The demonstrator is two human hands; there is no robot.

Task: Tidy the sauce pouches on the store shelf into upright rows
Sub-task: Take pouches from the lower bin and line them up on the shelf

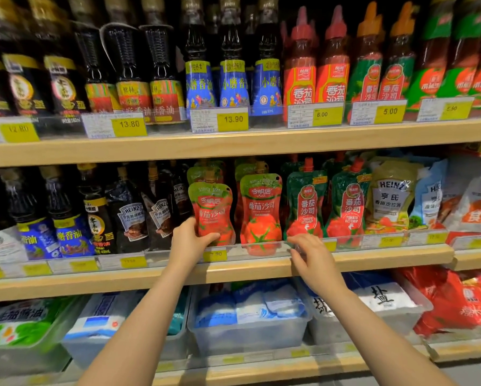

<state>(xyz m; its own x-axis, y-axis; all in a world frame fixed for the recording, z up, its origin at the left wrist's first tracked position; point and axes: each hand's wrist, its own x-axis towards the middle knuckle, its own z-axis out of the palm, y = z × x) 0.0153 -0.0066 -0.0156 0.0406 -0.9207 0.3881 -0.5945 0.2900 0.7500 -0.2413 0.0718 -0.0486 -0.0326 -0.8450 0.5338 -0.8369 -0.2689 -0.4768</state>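
On the middle shelf stand tomato sauce pouches. My left hand (190, 239) grips the lower left side of a light-green-topped pouch (212, 210), which stands upright at the front. Beside it on the right is a matching pouch (261, 213), also upright. Two dark-green-topped ketchup pouches (306, 204) (347, 207) stand further right, leaning slightly. My right hand (307, 254) rests on the clear plastic front rail (261, 250) below the first dark-green pouch, fingers curled on the rail. More pouches stand behind the front ones, mostly hidden.
Heinz pouches (391, 199) and white bags crowd the right end of the middle shelf; dark bottles (128, 215) stand to the left. Bottles fill the upper shelf. Clear bins of salt bags (247, 313) sit below. Yellow price tags line the wooden shelf edges (233, 271).
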